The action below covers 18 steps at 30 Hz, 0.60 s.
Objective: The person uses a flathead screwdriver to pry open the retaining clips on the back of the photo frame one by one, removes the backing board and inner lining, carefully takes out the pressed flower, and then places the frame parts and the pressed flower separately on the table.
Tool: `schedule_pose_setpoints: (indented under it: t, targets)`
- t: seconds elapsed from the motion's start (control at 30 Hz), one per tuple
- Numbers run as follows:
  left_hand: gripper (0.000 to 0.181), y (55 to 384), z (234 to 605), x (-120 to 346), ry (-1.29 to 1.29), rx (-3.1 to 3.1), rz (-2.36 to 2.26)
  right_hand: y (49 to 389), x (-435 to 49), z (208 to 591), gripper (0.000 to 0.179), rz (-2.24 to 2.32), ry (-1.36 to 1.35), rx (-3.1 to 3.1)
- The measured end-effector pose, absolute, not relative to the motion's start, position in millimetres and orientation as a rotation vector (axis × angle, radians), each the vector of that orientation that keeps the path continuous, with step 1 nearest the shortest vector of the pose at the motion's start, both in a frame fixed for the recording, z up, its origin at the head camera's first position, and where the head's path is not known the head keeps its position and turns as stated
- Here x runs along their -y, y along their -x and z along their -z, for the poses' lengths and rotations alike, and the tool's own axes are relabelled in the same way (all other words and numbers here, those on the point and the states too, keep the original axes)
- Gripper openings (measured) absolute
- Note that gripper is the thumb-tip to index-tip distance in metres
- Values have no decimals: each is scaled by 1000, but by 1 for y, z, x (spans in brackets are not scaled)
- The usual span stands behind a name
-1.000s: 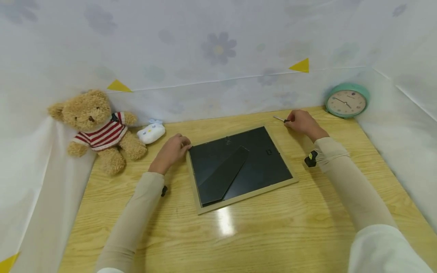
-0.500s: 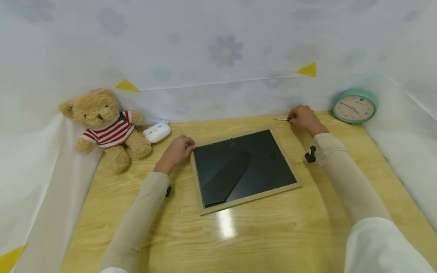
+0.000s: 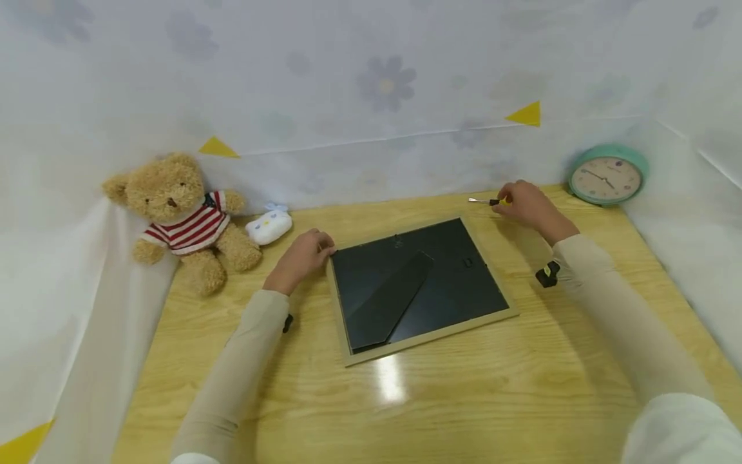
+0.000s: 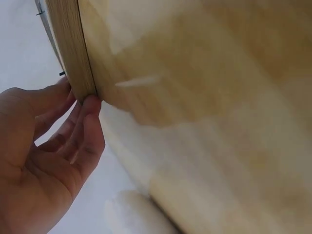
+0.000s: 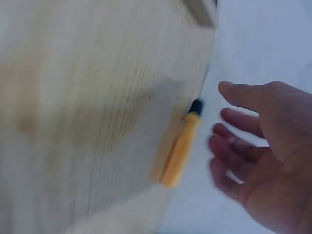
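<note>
A picture frame (image 3: 371,303) lies face down on the table, showing its black back and folded stand. My left hand (image 3: 301,258) pinches the frame's far left corner; in the left wrist view the thumb and fingertips (image 4: 91,105) meet around the wooden edge. Beyond the frame's right side, a screwdriver (image 3: 494,202) with a yellow handle rests on the table. My right hand (image 3: 529,207) is just beside it, its fingers relaxed. In the right wrist view a gap shows between those fingers and the screwdriver handle (image 5: 180,151).
A teddy bear (image 3: 185,222) in a striped shirt sits at the far left, next to a small white plush (image 3: 269,227). At the far right corner a green clock (image 3: 607,177) leans against the cloth wall. The wooden table (image 3: 452,399) extends nearer to me.
My right hand has let go of the screwdriver and shifted slightly right, so more of the yellow handle shows. My left hand stays at the frame's corner. The head view has shifted slightly.
</note>
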State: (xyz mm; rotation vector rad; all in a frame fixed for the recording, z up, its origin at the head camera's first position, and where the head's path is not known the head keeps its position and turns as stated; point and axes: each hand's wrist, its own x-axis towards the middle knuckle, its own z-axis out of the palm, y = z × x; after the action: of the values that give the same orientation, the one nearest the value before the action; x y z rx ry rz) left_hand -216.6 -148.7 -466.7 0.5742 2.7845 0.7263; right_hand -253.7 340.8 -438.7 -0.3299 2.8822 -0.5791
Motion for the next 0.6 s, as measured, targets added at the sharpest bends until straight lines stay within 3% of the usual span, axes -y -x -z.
schedule_pose_setpoints:
  t: [0.17, 0.37, 0.6]
  targets:
    - [19, 225, 459, 146, -631, -2778, -599, 182, -331, 420, 47, 641, 274, -2607]
    - [23, 231, 453, 143, -678, -2698, -599, 100, -317, 431, 57, 793, 241, -2321]
    - [23, 234, 455, 139, -699, -2701, -569, 76, -315, 440, 57, 859, 183, -2382]
